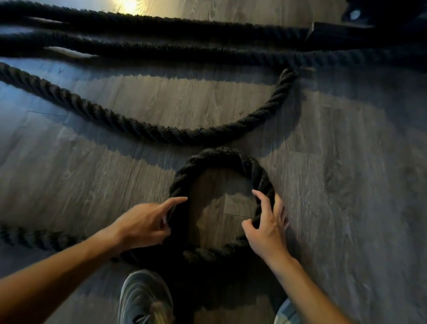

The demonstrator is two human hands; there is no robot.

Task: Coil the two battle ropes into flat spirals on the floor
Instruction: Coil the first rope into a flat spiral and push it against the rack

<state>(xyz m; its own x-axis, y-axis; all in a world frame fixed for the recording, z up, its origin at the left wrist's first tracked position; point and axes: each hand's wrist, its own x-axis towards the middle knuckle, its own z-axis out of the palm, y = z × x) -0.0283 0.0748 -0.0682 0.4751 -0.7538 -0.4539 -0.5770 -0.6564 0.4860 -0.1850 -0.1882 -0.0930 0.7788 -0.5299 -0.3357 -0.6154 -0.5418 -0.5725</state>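
Observation:
A thick black twisted battle rope forms one small loop (222, 159) on the wooden floor right in front of me. My left hand (143, 223) grips the loop's left side, index finger stretched along the rope. My right hand (268, 228) holds the loop's right side with fingers and thumb curled round it. From the loop the rope's tail (25, 235) runs off to the left. A long slack stretch of rope (126, 123) curves across the floor beyond the loop. Two more straight rope lengths (163, 49) lie side by side farther back.
My grey sneaker (145, 301) stands just behind the loop, and a bit of light fabric (286, 319) shows at the bottom right. A dark equipment base (360, 33) sits at the far right, where the ropes lead. Bare wood floor (353, 192) lies to the right.

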